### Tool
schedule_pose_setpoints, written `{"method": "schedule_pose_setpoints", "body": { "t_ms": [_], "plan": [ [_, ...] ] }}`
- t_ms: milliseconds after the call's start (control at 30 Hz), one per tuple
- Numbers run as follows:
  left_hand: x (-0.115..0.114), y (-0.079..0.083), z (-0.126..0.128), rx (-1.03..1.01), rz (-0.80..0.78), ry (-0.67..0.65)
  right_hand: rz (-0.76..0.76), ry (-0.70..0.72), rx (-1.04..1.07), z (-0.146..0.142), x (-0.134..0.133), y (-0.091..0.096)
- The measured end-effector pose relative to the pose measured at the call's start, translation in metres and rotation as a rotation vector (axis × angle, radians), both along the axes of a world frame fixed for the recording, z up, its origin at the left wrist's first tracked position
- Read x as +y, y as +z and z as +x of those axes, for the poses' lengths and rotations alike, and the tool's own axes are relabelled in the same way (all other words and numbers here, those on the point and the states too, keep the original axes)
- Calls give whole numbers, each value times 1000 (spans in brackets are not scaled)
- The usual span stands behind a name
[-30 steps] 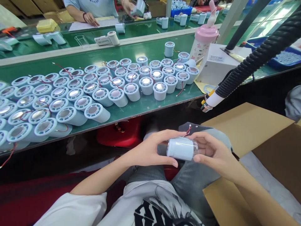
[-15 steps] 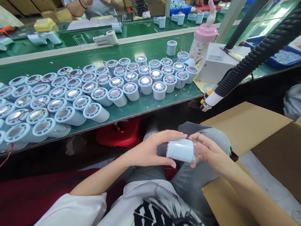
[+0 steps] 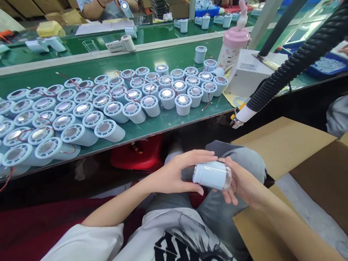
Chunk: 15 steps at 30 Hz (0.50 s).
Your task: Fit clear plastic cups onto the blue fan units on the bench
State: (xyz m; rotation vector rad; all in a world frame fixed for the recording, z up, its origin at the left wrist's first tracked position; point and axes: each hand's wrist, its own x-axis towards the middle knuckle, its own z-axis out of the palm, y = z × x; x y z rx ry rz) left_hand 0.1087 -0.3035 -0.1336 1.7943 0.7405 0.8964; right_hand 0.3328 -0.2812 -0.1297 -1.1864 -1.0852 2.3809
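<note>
Above my lap I hold a light-blue cylindrical housing (image 3: 210, 174) lying on its side, with a clear plastic cover (image 3: 228, 177) showing at its right end. My left hand (image 3: 178, 172) wraps the left end, fingers over the top and thumb below. My right hand (image 3: 241, 183) cradles the right end from behind and underneath, its fingertips showing below the clear cover. On the green bench (image 3: 152, 134) stand many similar light-blue housings (image 3: 110, 130) with round silvery tops, several trailing thin red wires.
An open cardboard box (image 3: 285, 145) sits at my right. A black corrugated hose (image 3: 288, 65) with a white nozzle hangs over the bench edge. Behind it stand a white metal box (image 3: 244, 72) and a pink-lidded bottle (image 3: 233, 45). Across the bench a co-worker's arm (image 3: 91, 9) shows.
My right hand's fingers have shifted from the clear end to behind and under it, exposing more of the cover. The co-worker opposite now holds up a light-blue piece.
</note>
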Motion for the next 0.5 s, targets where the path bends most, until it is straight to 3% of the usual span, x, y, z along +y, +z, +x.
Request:
{"method": "schedule_pose_setpoints", "body": {
  "t_ms": [167,267,333,400,467,500],
  "plan": [
    [-6,6,3,20,-140,20,-136,114,35,2,0,-1],
    [-11,11,4,28,-274,70,18,114,33,7,-3,-7],
    [-12,14,5,6,-374,109,381,22,6,11,-4,-12],
    [-13,15,5,-23,-461,136,915,-26,-33,16,-3,-15],
    [-13,15,5,-40,-533,139,1390,37,-62,19,0,-16],
    [-13,14,4,-45,-565,133,1520,89,-75,20,1,-15]
  ]
}}
